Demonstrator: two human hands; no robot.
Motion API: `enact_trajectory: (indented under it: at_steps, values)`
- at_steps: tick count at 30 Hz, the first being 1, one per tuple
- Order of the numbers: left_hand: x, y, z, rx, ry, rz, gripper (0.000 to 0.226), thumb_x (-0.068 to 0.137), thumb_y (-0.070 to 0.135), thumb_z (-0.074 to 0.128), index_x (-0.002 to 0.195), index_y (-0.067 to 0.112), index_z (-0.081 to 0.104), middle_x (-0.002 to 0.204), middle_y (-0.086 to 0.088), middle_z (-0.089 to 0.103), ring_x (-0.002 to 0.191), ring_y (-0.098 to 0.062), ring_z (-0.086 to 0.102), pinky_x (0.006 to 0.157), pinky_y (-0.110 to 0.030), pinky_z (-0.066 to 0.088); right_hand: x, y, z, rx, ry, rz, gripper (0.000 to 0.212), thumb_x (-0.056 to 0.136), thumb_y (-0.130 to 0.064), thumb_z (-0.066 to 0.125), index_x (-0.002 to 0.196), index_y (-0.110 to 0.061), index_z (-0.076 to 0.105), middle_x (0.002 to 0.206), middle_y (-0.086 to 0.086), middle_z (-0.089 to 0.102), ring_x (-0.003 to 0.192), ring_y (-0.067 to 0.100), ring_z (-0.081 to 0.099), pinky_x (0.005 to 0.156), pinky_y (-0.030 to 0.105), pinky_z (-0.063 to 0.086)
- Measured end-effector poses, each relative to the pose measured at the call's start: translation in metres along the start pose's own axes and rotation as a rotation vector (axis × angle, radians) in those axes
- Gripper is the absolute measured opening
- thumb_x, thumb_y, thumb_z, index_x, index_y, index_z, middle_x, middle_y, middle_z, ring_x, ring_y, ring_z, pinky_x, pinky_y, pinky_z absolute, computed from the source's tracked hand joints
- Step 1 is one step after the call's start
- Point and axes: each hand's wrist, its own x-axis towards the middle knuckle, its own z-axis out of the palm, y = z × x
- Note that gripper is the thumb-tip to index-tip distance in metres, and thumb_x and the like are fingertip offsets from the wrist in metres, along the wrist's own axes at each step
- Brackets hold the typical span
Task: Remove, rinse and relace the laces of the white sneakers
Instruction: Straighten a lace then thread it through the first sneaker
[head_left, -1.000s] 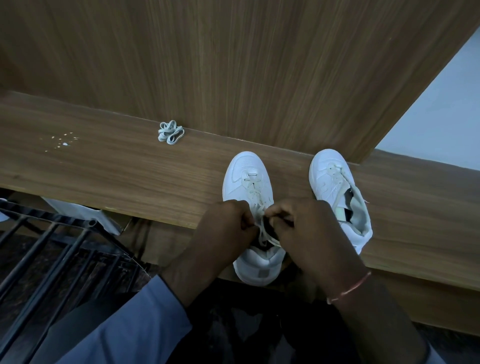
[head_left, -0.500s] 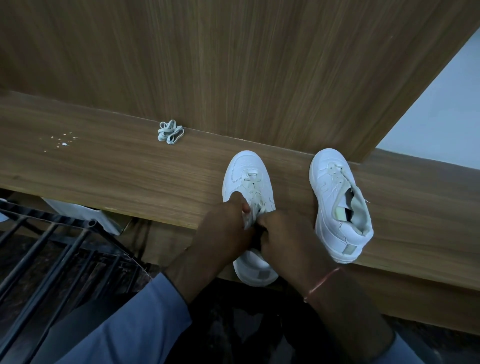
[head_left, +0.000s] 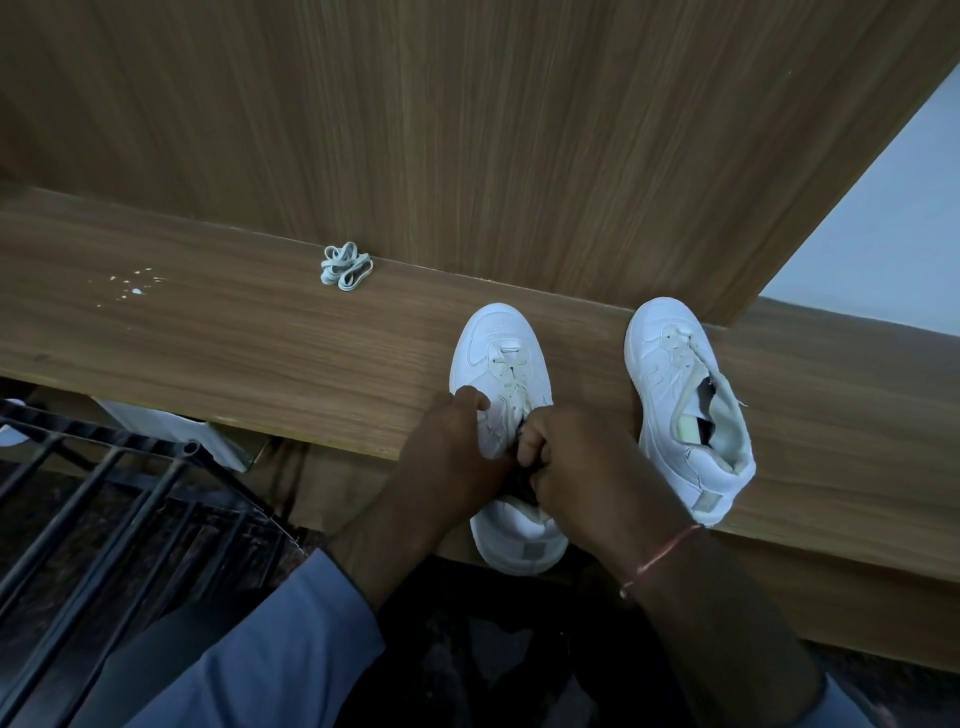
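Two white sneakers stand on a wooden ledge (head_left: 234, 353), toes pointing away from me. The left sneaker (head_left: 501, 353) is laced and its heel hangs over the ledge's front edge. My left hand (head_left: 452, 457) grips its left side at the upper eyelets, thumb on top. My right hand (head_left: 576, 467) has its fingers curled at the shoe's opening, pinching the lace (head_left: 511, 387) near the top. The right sneaker (head_left: 675, 395) has no lace, and its tongue gapes open. A bundled loose lace (head_left: 345, 266) lies at the back of the ledge, to the left.
A tall wooden panel (head_left: 467, 130) rises behind the ledge. White specks (head_left: 132, 285) dot the ledge at the left. Below the ledge at the left stands a black metal rack (head_left: 104, 499). A pale wall (head_left: 883, 234) shows at the right.
Both hands have moved forward over the left sneaker's opening, closer together. The right wrist has shifted left, uncovering the heel of the right sneaker.
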Motion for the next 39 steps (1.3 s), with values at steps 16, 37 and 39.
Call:
enact_trajectory:
  at_steps: [16, 37, 39]
  values:
    - [-0.003, -0.003, 0.005, 0.021, -0.014, -0.027, 0.073, 0.074, 0.030, 0.077, 0.137, 0.014, 0.042, 0.124, -0.008, 0.046, 0.114, -0.023, 0.052, 0.082, -0.018, 0.036, 0.002, 0.011, 0.006, 0.123, 0.052, 0.119, 0.077, 0.080, -0.011, 0.068, 0.146, -0.023, 0.029, 0.143, 0.002, 0.036, 0.127, 0.023, 0.045, 0.092, 0.026, 0.040]
    - [0.078, -0.055, -0.077, -0.002, 0.129, -0.178, 0.038, 0.088, 0.047, 0.055, 0.077, 0.011, 0.062, 0.072, 0.000, 0.067, 0.069, -0.020, 0.065, 0.069, -0.040, 0.054, 0.064, -0.015, 0.049, 0.676, 0.200, 0.051, 0.051, 0.087, -0.036, 0.062, 0.137, -0.032, 0.052, 0.132, -0.009, 0.061, 0.118, 0.007, 0.058, 0.104, 0.032, 0.047]
    - [0.113, -0.075, -0.085, 0.437, 0.223, -0.069, 0.027, 0.088, 0.039, 0.049, 0.092, 0.015, 0.061, 0.091, -0.001, 0.063, 0.090, -0.027, 0.062, 0.078, -0.038, 0.052, 0.078, -0.020, 0.055, 0.685, 0.192, 0.024, 0.053, 0.085, -0.040, 0.059, 0.137, -0.031, 0.052, 0.133, -0.008, 0.061, 0.119, 0.008, 0.058, 0.104, 0.036, 0.048]
